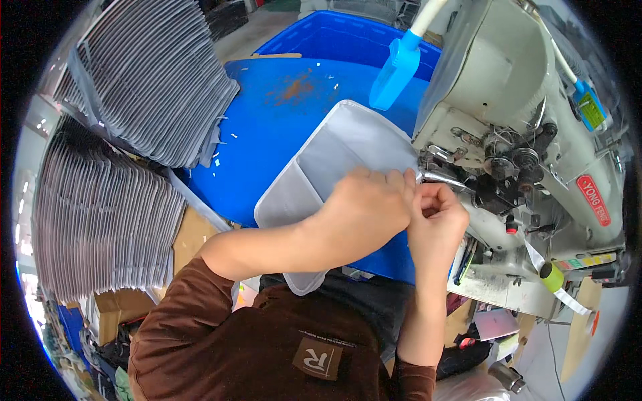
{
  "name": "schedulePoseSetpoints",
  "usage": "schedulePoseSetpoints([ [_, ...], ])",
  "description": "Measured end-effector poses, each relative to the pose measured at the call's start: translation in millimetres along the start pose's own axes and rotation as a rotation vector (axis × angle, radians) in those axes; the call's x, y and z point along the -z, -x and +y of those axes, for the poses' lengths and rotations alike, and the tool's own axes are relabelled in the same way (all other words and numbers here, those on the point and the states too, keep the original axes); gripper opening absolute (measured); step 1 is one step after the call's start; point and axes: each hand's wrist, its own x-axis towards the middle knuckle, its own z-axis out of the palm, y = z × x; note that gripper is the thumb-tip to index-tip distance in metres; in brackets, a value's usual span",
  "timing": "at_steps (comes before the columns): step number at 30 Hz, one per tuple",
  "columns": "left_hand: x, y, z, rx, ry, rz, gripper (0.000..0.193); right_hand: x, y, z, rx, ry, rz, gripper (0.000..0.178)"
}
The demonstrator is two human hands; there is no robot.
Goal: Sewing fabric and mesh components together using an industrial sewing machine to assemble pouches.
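Note:
A light grey fabric panel (349,130) with rounded corners, pale edging and seams across it lies on the blue work table, one edge at the sewing machine (508,167). Across the panel reaches my left hand (368,210), its fingers closed on the panel's edge beside the machine's metal guide (445,179). My right hand (438,217) is right against it, thumb and fingertips pinched together by that same guide. Whatever sits in the right pinch is too small to make out. My left hand and forearm cover part of the panel, whose lower corner hangs toward my lap.
Tall stacks of grey panels (150,73) stand at the left, with another stack (107,217) nearer me. Behind the blue table (257,87) is a blue bin (334,33). A light-blue plastic holder (396,72) hangs above the table. White tape (572,302) runs by the machine.

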Motion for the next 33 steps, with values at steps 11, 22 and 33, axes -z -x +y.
schedulePoseSetpoints([
  [11,0,-11,34,0.188,0.037,0.018,0.032,7,2,1,-0.065,-0.188,-0.104,0.017],
  [22,-8,0,58,0.197,0.547,0.227,0.026,22,-5,25,-0.037,-0.31,-0.178,0.011],
  [33,-37,51,112,-0.607,0.679,-0.154,0.044,19,1,27,-0.017,-0.334,-0.185,0.011],
])
